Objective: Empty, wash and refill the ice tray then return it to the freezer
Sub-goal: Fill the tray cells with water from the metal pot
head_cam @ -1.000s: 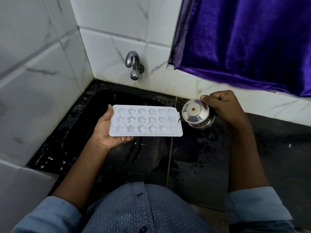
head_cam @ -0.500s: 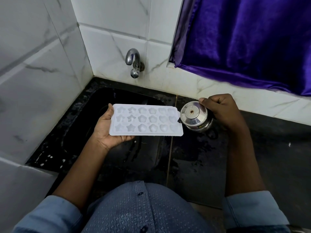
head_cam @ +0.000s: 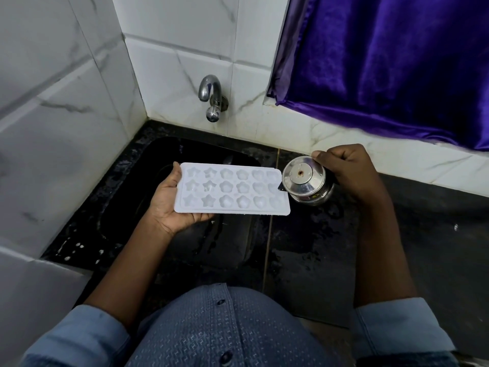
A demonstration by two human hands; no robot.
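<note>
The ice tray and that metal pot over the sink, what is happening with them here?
A person stands at a black sink below a wall tap. The left hand holds a white ice tray flat over the basin, its star and flower moulds facing up. The right hand holds a small steel pot by its handle, the spout at the tray's right edge. It looks like the refill step. No pouring stream can be made out, and the tap shows no water running.

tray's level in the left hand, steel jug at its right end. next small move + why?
Probably tip the steel jug with the right hand so water runs into the nearest moulds. Its spout already touches the right edge of the ice tray, which the left hand holds flat above the sink.
</note>
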